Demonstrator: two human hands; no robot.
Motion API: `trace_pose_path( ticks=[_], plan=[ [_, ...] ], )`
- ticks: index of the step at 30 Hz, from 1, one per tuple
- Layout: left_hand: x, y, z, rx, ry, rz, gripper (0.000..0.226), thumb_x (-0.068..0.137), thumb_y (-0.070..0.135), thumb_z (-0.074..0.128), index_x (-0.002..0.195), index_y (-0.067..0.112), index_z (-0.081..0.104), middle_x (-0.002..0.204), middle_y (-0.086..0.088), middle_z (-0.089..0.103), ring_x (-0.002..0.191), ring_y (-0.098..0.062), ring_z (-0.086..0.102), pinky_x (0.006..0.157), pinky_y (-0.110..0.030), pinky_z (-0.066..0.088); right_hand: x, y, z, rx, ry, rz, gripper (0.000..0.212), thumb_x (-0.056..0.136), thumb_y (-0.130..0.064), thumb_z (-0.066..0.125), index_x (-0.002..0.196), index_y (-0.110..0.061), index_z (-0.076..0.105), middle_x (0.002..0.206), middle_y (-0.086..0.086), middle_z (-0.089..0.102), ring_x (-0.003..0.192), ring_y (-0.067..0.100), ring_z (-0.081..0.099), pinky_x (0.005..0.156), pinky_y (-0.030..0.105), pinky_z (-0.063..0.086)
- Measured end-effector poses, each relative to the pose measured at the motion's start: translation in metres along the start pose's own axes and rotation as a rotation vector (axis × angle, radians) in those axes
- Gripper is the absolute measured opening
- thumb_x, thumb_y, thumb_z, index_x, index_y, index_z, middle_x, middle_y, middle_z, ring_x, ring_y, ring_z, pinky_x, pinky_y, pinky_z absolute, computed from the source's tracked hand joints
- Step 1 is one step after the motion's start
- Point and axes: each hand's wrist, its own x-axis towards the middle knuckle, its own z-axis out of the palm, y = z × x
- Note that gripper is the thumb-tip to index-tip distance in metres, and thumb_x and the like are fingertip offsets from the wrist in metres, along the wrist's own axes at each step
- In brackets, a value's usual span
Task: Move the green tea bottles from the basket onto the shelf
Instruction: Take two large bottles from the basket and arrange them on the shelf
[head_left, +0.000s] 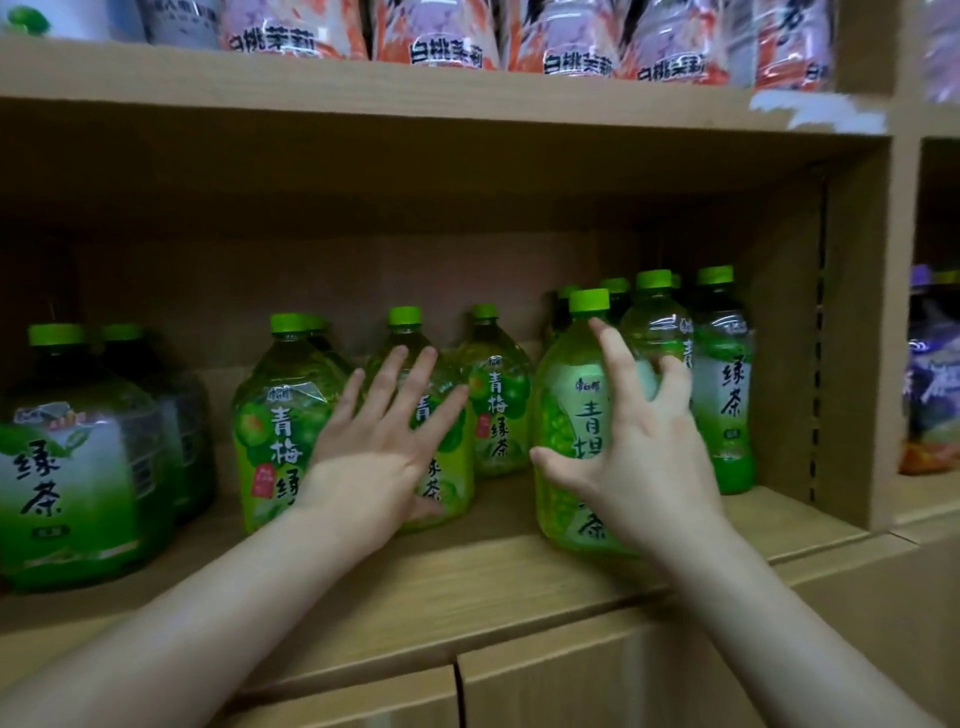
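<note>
1. The front bottle (563, 395) of green tea stands upright near the edge of the shelf (467, 587), right of the middle; its cap is green.
2. The right hand (639, 467) is spread over its label, fingers (605, 343) wide and slightly curved, thumb reaching to the bottle's left side; whether it presses on the bottle I cannot tell.
3. The left hand (374, 457) is flat before a middle bottle (402, 338), fingers straight and fanned (nothing held).
4. A like bottle (275, 415) stands just left of it; tall bottles (724, 384) crowd behind the front one; big dark bottles (67, 467) stand far left.
5. Pink-labelled bottles (447, 36) line the board above.
</note>
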Motion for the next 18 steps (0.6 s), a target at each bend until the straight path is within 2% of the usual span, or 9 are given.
trace_pose_path(
  ticks=[2,4,7,10,13,16,18],
  plan=[
    [-0.001,0.0,0.003,-0.011,0.013,-0.001,0.114,0.07,0.07,0.06,0.147,0.033,-0.016,0.156,-0.007,-0.026,0.144,-0.029,-0.021,0.115,-0.049,-0.008,0.001,0.002,0.012,0.097,-0.004,-0.012,0.111,0.064,-0.055,0.078,0.144,-0.049,0.001,0.147,0.013,0.015,0.107,0.038,0.057,0.084,0.035,0.047],
    [-0.004,-0.001,0.005,-0.041,0.059,-0.002,0.116,0.067,0.07,0.063,0.148,0.034,-0.012,0.158,-0.005,-0.022,0.145,-0.027,-0.017,0.114,-0.05,-0.007,0.002,0.001,0.024,0.186,-0.02,-0.045,0.11,0.065,-0.053,0.077,0.144,-0.047,0.001,0.142,0.012,0.021,0.101,0.037,0.059,0.08,0.033,0.046],
    [-0.01,-0.006,0.004,-0.047,0.076,-0.04,0.116,0.065,0.071,0.064,0.148,0.036,-0.01,0.159,-0.004,-0.017,0.146,-0.024,-0.014,0.113,-0.056,-0.007,0.012,-0.004,0.032,0.138,-0.138,-0.04,0.121,0.065,-0.059,0.076,0.143,-0.048,-0.016,0.147,0.018,0.028,0.105,0.038,0.062,0.087,0.041,0.051],
    [-0.013,-0.017,0.002,-0.071,0.054,-0.171,0.115,0.061,0.075,0.064,0.142,0.051,-0.015,0.159,0.0,-0.019,0.146,-0.026,-0.016,0.108,-0.066,-0.002,0.026,-0.007,0.036,0.061,-0.273,-0.012,0.139,0.058,-0.056,0.083,0.136,-0.051,-0.032,0.148,0.023,0.031,0.108,0.037,0.063,0.091,0.043,0.05],
    [-0.013,-0.024,0.005,-0.165,0.018,-0.217,0.114,0.06,0.072,0.067,0.136,0.059,-0.016,0.159,0.003,-0.015,0.146,-0.026,-0.012,0.105,-0.071,0.002,0.035,-0.007,0.045,0.132,-0.32,0.039,0.143,0.055,-0.044,0.089,0.135,-0.056,-0.029,0.152,0.022,0.02,0.121,0.039,0.055,0.098,0.046,0.046],
    [-0.014,-0.027,0.009,-0.187,0.0,-0.237,0.114,0.061,0.068,0.07,0.137,0.058,-0.014,0.16,0.005,-0.006,0.147,-0.022,-0.004,0.106,-0.069,0.004,0.037,-0.01,0.059,0.19,-0.282,0.05,0.139,0.055,-0.041,0.089,0.139,-0.055,-0.02,0.149,0.019,0.025,0.125,0.041,0.05,0.099,0.049,0.044],
    [-0.014,-0.03,0.01,-0.175,0.009,-0.242,0.113,0.062,0.067,0.07,0.138,0.056,-0.013,0.16,0.005,-0.003,0.146,-0.021,-0.002,0.107,-0.067,0.006,0.038,-0.015,0.064,0.176,-0.28,0.055,0.139,0.056,-0.043,0.088,0.139,-0.054,-0.023,0.147,0.018,0.027,0.124,0.041,0.051,0.098,0.051,0.045]
  ],
)
